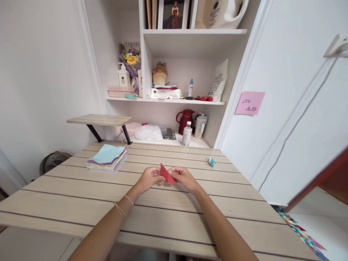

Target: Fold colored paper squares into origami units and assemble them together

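Note:
A folded piece of red paper (pixel 166 174) is held between both hands just above the wooden slat table (pixel 81 195). My left hand (pixel 149 178) pinches its left side with curled fingers. My right hand (pixel 184 177) pinches its right side, fingers closed on the paper. To the left on the table lies a stack of coloured paper sheets (pixel 107 158), light blue on top. A small folded teal paper piece (pixel 211 161) rests on the table to the far right of my hands.
Behind the table a white shelf unit holds a red jug (pixel 185 120), a plastic bottle (pixel 187 134), a white cup and a plastic bag. A small raised shelf (pixel 100 120) stands at the back left. A pink sticky note (pixel 249 103) is on the right wall.

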